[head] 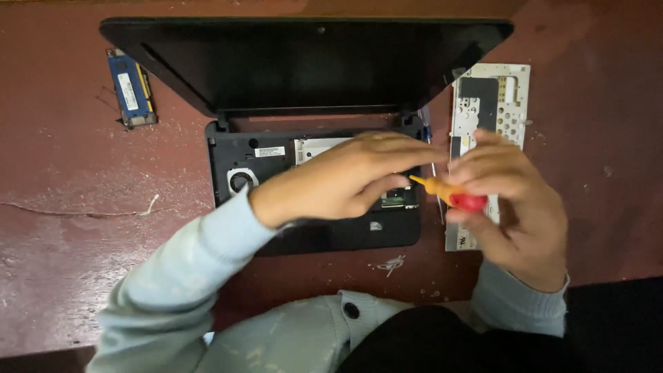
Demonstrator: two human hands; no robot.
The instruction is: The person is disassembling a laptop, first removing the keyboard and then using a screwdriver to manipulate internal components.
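While the left hand [345, 176] hovers half-curled over an opened laptop [311, 186], the right hand [511, 200] (just beside) pinches a screwdriver [452, 194].

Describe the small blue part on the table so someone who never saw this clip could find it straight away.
Start at the opened laptop in the middle of the dark red table. Go past its screen's left corner: the blue module lies there alone, flat, apart from the laptop. It is a narrow blue board with a white label, unlike the white perforated panel on the laptop's other side by the right hand.
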